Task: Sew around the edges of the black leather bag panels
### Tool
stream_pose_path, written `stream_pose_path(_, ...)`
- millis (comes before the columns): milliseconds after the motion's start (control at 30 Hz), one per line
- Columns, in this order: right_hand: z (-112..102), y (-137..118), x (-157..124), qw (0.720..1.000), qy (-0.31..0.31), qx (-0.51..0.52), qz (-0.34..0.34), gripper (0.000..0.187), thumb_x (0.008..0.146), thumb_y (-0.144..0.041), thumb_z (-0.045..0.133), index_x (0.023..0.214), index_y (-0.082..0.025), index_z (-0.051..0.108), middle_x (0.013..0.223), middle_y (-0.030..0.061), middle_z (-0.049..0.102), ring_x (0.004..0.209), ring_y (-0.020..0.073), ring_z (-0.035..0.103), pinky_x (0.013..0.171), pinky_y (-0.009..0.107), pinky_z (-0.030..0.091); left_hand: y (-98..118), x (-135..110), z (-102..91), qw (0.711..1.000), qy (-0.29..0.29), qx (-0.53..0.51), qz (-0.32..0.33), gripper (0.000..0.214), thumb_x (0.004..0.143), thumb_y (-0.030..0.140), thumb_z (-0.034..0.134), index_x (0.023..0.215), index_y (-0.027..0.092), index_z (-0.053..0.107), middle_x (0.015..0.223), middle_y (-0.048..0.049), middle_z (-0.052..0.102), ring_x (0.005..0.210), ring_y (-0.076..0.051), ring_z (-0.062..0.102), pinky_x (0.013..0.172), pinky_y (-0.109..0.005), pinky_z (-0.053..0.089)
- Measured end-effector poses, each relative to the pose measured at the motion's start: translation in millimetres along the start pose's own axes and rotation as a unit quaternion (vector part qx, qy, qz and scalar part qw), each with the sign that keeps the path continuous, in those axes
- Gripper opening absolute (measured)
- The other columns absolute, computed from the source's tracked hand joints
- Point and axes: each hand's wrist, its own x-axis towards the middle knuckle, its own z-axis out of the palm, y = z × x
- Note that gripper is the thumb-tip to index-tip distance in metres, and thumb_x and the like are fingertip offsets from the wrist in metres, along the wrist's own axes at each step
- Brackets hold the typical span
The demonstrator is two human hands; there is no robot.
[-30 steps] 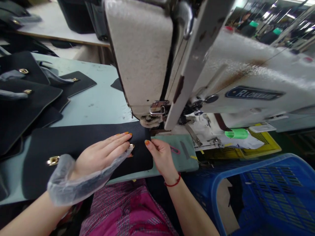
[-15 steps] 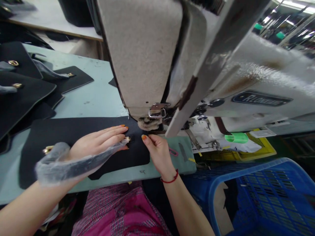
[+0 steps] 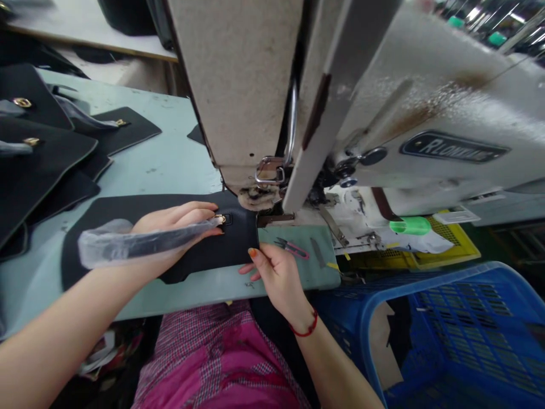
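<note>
A black leather panel (image 3: pixel 204 253) lies on the pale green table, its upper right edge under the sewing machine's head (image 3: pixel 259 199). My left hand (image 3: pixel 170 224) rests flat on the panel with its fingers stretched out. Over the back of that hand arches a dark bag handle (image 3: pixel 149 243) in clear plastic wrap. A gold metal fitting (image 3: pixel 220 219) joins the handle to the panel beside my fingertips. My right hand (image 3: pixel 279 272) grips the panel's lower right edge, thumb on top and fingers lower down. The needle point is hidden.
Pink-handled thread snips (image 3: pixel 293 248) lie right of the panel. Several black panels with handles (image 3: pixel 38 165) are piled at the left. A blue plastic basket (image 3: pixel 434 289) stands at the lower right, near a yellow crate (image 3: pixel 464 250). The machine arm (image 3: pixel 451 113) reaches across the right.
The panel has turned slightly and its left end has shifted right. My right hand has slid down the panel's right edge, away from the machine head, uncovering the snips.
</note>
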Motion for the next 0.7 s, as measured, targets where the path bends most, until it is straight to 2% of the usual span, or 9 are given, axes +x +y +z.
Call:
stream_pose_path(100,-0.4,-2.3,-1.1,1.0,0.002,-0.01,-0.008,0.038,0.097,-0.051,0.053,0.101,-0.016,0.069,0.074,0.005,0.074,0.068,0.0166,0.073,0.056,0.021,0.054,3.1,4.9,-5.7,1.0,-0.007,-0.015,-0.02,0.064,0.097,0.066,0.033,0.111,0.015,0.069,0.115,-0.0115,0.072,0.097,-0.024,0.07,0.085,-0.037,0.057)
stream_pose_path(267,-4.9,-6.1,3.6,0.996,-0.044,0.067,0.034,0.045,0.093,-0.058,0.057,0.081,-0.014,0.062,0.074,0.008,0.075,0.067,0.0174,0.073,0.052,0.02,0.053,7.4,11.7,-15.2,0.999,-0.026,-0.031,-0.036,0.064,0.096,0.066,0.033,0.106,0.016,0.07,0.117,-0.0094,0.072,0.1,-0.026,0.07,0.09,-0.044,0.057)
stream_pose_path(467,-8.4,-8.0,7.3,0.983,-0.084,0.135,0.094,0.05,0.087,-0.062,0.062,0.084,-0.012,0.064,0.086,0.0132,0.077,0.071,0.0169,0.074,0.053,0.019,0.053,7.0,10.5,-17.5,0.998,-0.041,-0.036,-0.035,0.066,0.093,0.065,0.025,0.108,0.018,0.069,0.121,-0.0056,0.071,0.105,-0.022,0.068,0.096,-0.039,0.054)
stream_pose_path(700,-8.3,-7.2,7.0,0.98,-0.086,0.148,0.097,0.047,0.086,-0.059,0.065,0.083,-0.013,0.065,0.087,0.0133,0.078,0.069,0.016,0.074,0.052,0.018,0.054,11.0,11.0,-18.9,0.998,-0.038,-0.049,-0.029,0.06,0.095,0.062,0.03,0.103,0.019,0.07,0.12,-0.0077,0.072,0.106,-0.026,0.069,0.094,-0.042,0.055)
